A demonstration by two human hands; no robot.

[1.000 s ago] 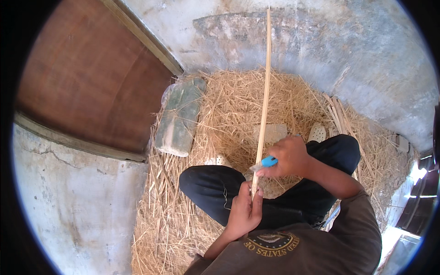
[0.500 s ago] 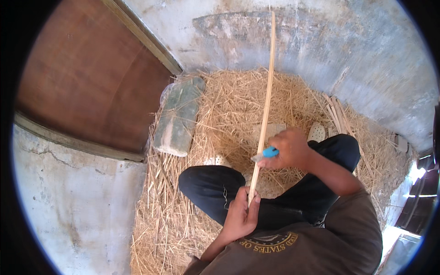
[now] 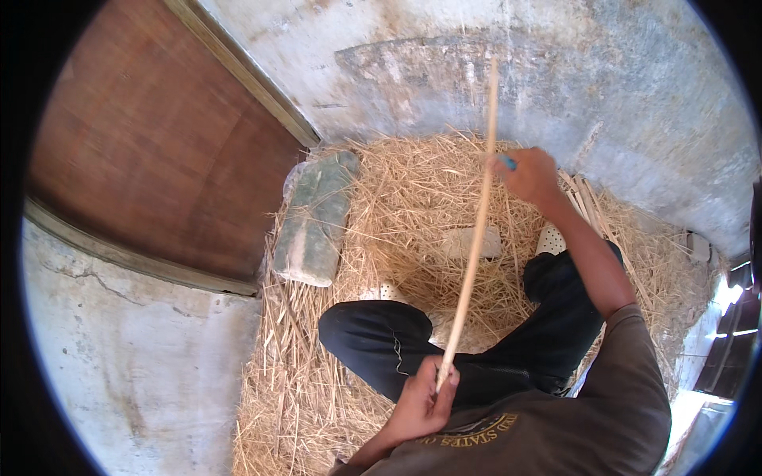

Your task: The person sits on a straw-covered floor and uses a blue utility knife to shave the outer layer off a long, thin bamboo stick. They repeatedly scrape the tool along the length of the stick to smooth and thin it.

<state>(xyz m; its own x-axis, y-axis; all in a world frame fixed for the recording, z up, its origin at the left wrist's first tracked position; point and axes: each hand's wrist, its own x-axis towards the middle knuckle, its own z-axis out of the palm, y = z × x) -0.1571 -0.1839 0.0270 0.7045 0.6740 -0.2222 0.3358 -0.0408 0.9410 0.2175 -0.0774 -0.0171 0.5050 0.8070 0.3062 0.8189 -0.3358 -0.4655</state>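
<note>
The long strip (image 3: pixel 474 258) looks like smooth, matt wood; the blue handle (image 3: pixel 506 162) looks like plastic, its finish blurred. The straw (image 3: pixel 413 182) looks coarse, the wall (image 3: pixel 444 79) rough plaster, the trousers (image 3: pixel 369 327) and shirt (image 3: pixel 579 420) matt cloth.

Soft, fairly even light brightens the pale wall (image 3: pixel 603 87); the brown panel (image 3: pixel 167 151) is dimmer, and the dark trousers (image 3: pixel 369 337) lose detail. White glare burns through gaps (image 3: pixel 726 297) at the right. Blur smears the right hand (image 3: pixel 533 176), blue tool (image 3: pixel 506 162) and wooden strip (image 3: pixel 477 246). Fisheye distortion bows straight edges; the corners go black past a bluish fringe.
</note>
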